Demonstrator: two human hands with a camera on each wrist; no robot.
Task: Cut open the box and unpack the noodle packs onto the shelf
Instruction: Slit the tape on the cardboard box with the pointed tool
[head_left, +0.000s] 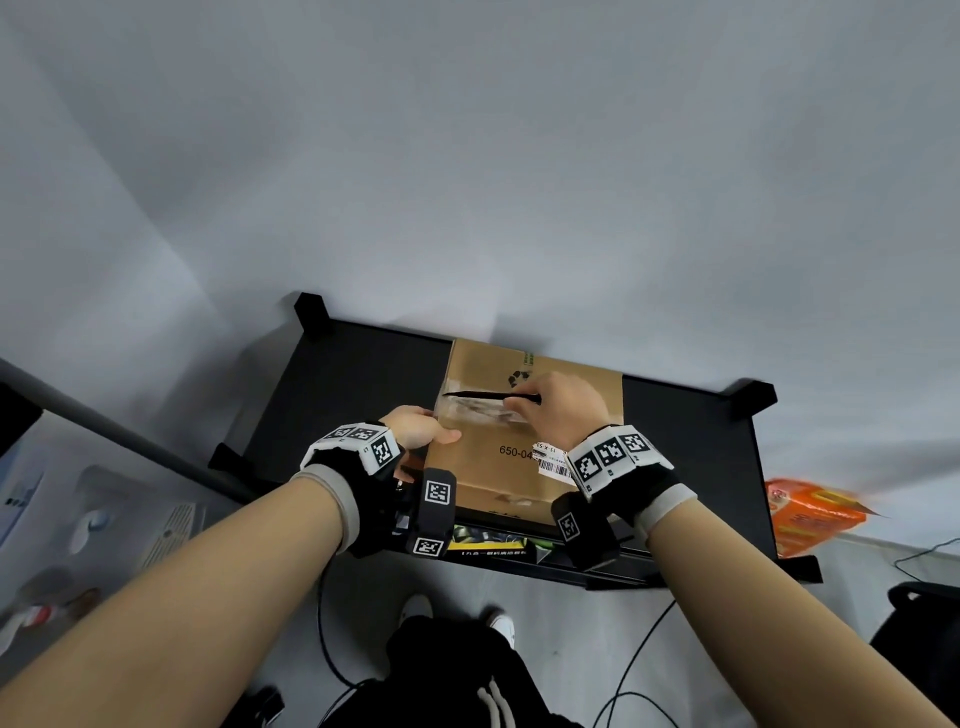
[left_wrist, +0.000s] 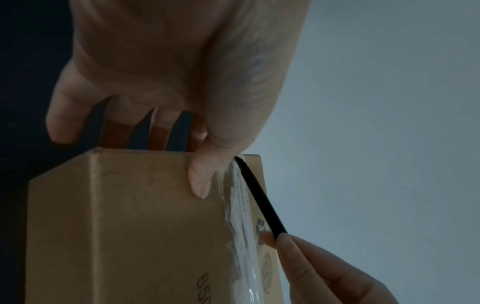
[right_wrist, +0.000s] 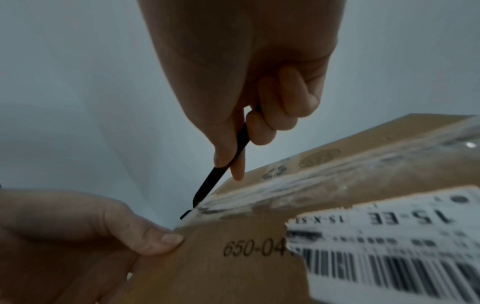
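Observation:
A brown cardboard box (head_left: 498, 462) sealed with clear tape (head_left: 483, 415) stands on the black shelf top (head_left: 332, 395). My left hand (head_left: 415, 428) grips the box's left edge, thumb on top and fingers down the side, as the left wrist view shows at the box (left_wrist: 130, 226). My right hand (head_left: 561, 410) pinches a thin black cutter (head_left: 488, 396) lying low over the taped seam. Its tip sits at the seam's left end, close to my left thumb, in the right wrist view: cutter (right_wrist: 218, 179), tape (right_wrist: 311, 189). The box flaps are closed.
A white barcode label (head_left: 556, 465) is stuck on the box's near right. A yellow-black pack (head_left: 493, 540) shows on the shelf level below. An orange packet (head_left: 810, 514) lies right of the shelf. Cables (head_left: 639, 654) run on the floor. A grey pole (head_left: 130, 441) crosses at left.

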